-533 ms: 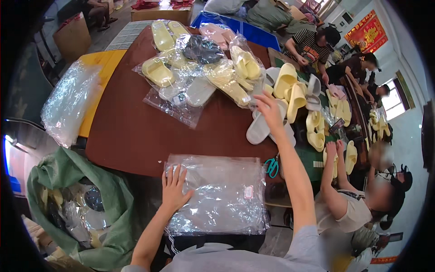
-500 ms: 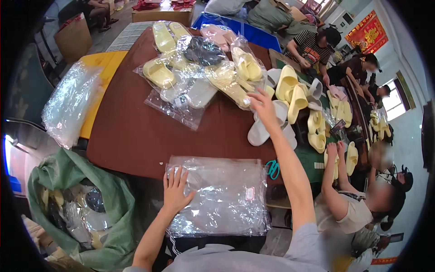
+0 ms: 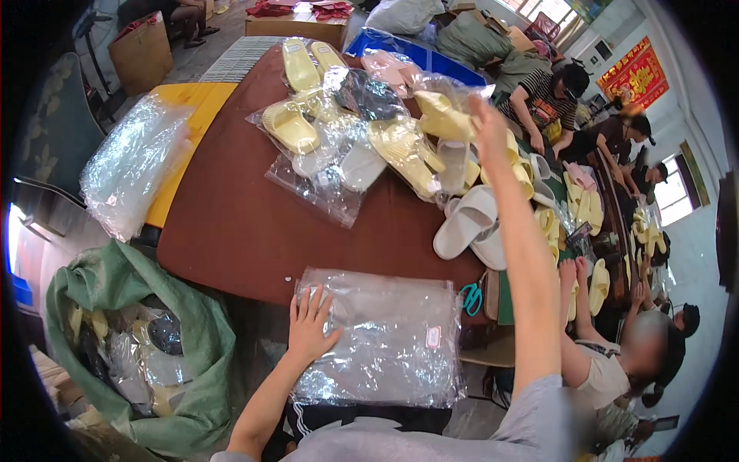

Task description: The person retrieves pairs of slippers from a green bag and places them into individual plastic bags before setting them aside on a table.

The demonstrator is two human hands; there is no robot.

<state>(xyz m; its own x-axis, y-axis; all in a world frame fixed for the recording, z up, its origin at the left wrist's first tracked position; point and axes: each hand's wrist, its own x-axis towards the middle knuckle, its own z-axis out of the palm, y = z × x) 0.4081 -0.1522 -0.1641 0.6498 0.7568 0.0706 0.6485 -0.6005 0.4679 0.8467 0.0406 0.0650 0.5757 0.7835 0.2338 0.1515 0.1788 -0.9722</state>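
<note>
- Head view, lower centre: my left hand [image 3: 309,327] lies flat with fingers spread on the left edge of a stack of clear plastic bags [image 3: 377,346], which sits at the near edge of the brown bench [image 3: 231,223].
- Upper centre-right: my right hand [image 3: 493,131] reaches out at arm's length, fingers closed on a bagged yellow slipper [image 3: 443,115] held above the bench.
- Just left of that, a heap of bagged slippers [image 3: 339,131], mostly pale yellow, one dark, covers the far part of the bench.
- Two loose white slippers [image 3: 469,223] lie beside my right forearm, right of centre.
- Left of the frame: a bundle of clear bags [image 3: 131,165] rests on a yellow surface, and a green sack [image 3: 115,308] of bagged goods stands below it.
- Right edge: other people sit sorting yellow slippers.
</note>
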